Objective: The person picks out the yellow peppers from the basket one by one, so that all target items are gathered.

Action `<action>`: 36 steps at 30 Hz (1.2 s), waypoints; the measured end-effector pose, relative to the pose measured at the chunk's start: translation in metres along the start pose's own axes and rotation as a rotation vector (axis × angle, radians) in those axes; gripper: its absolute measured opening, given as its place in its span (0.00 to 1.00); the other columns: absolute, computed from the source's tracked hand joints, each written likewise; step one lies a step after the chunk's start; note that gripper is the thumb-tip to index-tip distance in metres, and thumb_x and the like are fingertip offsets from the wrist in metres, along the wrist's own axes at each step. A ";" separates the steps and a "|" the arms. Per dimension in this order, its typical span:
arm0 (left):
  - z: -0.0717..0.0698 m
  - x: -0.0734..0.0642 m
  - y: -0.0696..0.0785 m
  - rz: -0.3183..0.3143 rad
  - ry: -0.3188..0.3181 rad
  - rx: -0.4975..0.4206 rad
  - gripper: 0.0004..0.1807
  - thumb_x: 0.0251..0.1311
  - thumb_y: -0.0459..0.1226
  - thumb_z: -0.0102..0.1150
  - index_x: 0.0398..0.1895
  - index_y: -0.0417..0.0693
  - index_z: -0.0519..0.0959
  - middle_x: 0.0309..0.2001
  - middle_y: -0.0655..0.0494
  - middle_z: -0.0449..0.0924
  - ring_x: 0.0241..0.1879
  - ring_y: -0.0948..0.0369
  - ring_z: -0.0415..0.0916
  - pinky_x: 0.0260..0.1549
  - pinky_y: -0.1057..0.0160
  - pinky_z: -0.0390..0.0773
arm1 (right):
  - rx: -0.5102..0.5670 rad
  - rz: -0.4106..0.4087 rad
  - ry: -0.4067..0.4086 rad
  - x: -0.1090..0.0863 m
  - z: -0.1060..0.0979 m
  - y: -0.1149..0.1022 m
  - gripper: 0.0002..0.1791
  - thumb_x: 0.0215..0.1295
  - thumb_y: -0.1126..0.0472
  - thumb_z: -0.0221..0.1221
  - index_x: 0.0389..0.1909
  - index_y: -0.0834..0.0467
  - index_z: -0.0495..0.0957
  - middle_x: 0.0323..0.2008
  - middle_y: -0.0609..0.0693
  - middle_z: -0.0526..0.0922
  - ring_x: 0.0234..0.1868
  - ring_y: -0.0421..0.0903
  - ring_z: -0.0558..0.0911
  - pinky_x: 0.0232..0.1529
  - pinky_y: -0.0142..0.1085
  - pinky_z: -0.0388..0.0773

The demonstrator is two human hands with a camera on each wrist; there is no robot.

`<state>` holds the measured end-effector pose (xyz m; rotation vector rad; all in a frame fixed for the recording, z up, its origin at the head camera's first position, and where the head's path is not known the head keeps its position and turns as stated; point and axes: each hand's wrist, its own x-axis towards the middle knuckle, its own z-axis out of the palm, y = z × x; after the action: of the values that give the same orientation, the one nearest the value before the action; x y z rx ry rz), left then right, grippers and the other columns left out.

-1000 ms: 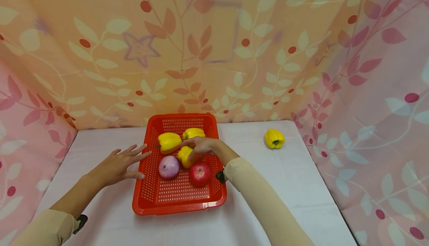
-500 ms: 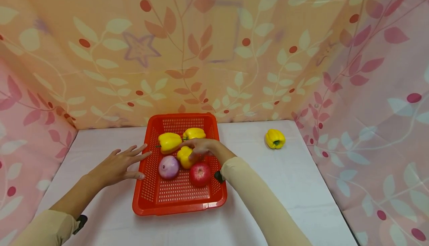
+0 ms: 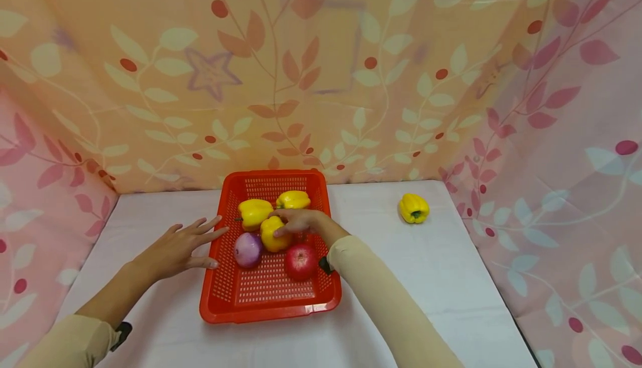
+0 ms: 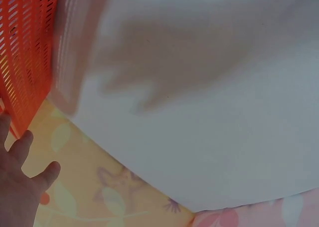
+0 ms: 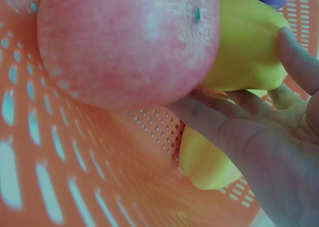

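Observation:
My right hand (image 3: pixel 300 222) reaches into the red basket (image 3: pixel 271 316) and grips a yellow bell pepper (image 3: pixel 272 236), thumb on one side and fingers behind and under it in the right wrist view. The pepper leans against a purple onion (image 3: pixel 248 251) on its left. A red apple (image 3: pixel 301 262) sits below the hand, large beside the fingers (image 5: pixel 214 119) in the right wrist view. Two more yellow peppers lie behind, a left one (image 3: pixel 254 213) and a right one (image 3: pixel 293 199). My left hand (image 3: pixel 175 251) is spread with fingertips right at the basket's left rim.
Another yellow bell pepper (image 3: pixel 413 208) lies on the white tabletop (image 3: pixel 401 267) at the back right, outside the basket. Patterned cloth (image 3: pixel 301 78) hangs behind the table and along both sides.
My right hand has shifted slightly left with the gripped pepper. The onion has been nudged left and turned a little. The left hand has stayed at the rim.

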<state>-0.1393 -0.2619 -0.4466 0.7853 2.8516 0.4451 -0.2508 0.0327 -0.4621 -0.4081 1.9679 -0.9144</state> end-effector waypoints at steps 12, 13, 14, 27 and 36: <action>0.002 0.003 -0.002 -0.010 -0.002 0.014 0.42 0.49 0.61 0.59 0.67 0.57 0.63 0.70 0.48 0.54 0.66 0.40 0.50 0.54 0.29 0.50 | 0.027 -0.081 0.050 0.006 0.004 0.001 0.32 0.60 0.52 0.59 0.65 0.48 0.61 0.54 0.48 0.68 0.56 0.47 0.67 0.60 0.43 0.64; 0.003 0.004 -0.002 -0.017 -0.006 0.017 0.42 0.49 0.61 0.59 0.68 0.57 0.62 0.70 0.49 0.53 0.67 0.40 0.50 0.54 0.29 0.50 | 0.039 -0.085 0.057 0.007 0.004 0.001 0.31 0.60 0.52 0.59 0.64 0.48 0.62 0.54 0.48 0.69 0.55 0.47 0.68 0.59 0.43 0.65; 0.003 0.004 -0.002 -0.023 -0.010 0.019 0.42 0.49 0.61 0.59 0.68 0.57 0.62 0.70 0.49 0.53 0.67 0.40 0.50 0.55 0.29 0.50 | 0.051 -0.086 0.065 0.007 0.003 0.002 0.32 0.60 0.52 0.60 0.64 0.49 0.62 0.53 0.48 0.69 0.55 0.47 0.68 0.59 0.43 0.66; 0.004 0.005 -0.001 -0.036 -0.023 0.041 0.43 0.49 0.62 0.58 0.68 0.58 0.61 0.70 0.50 0.52 0.67 0.40 0.51 0.54 0.29 0.52 | 0.031 -0.100 0.128 0.011 0.013 -0.003 0.32 0.58 0.50 0.62 0.63 0.49 0.64 0.53 0.47 0.71 0.53 0.45 0.70 0.58 0.42 0.67; 0.004 0.004 -0.003 -0.037 -0.027 0.029 0.43 0.49 0.62 0.58 0.68 0.59 0.61 0.71 0.50 0.52 0.67 0.40 0.50 0.54 0.29 0.50 | 0.069 -0.092 0.110 0.009 0.012 -0.004 0.36 0.58 0.48 0.61 0.66 0.52 0.61 0.52 0.48 0.71 0.53 0.46 0.71 0.57 0.43 0.68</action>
<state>-0.1429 -0.2614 -0.4513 0.7360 2.8485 0.3854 -0.2462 0.0194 -0.4681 -0.4196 2.0239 -1.0808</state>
